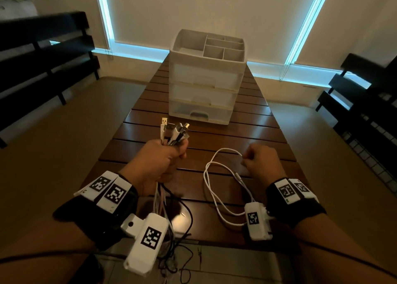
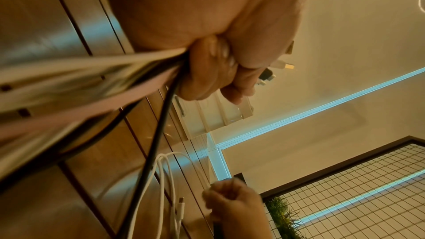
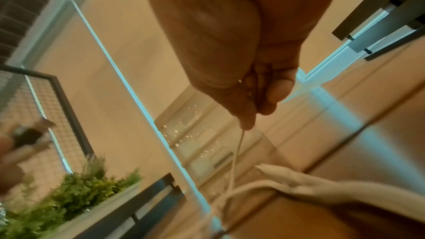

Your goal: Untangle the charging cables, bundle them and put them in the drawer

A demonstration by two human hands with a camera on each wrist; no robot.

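Slatted wooden table (image 1: 247, 131), thin looped white cable (image 1: 211, 189).

The room is dim and warm-toned, with cold blue daylight leaking round the edges of the drawn blinds (image 1: 206, 14) and glaring in patches on the bench (image 1: 214, 137). Both wrist views are soft with motion blur, worst on the cables nearest the lens, and the head view bends straight lines at its edges.

A dark brown slatted wooden tabletop (image 1: 247, 131) stands on a beige floor (image 1: 64, 133) between black slatted benches (image 1: 43, 53), before cream roller blinds (image 1: 204, 10) edged with pale blue window light (image 1: 105, 19).
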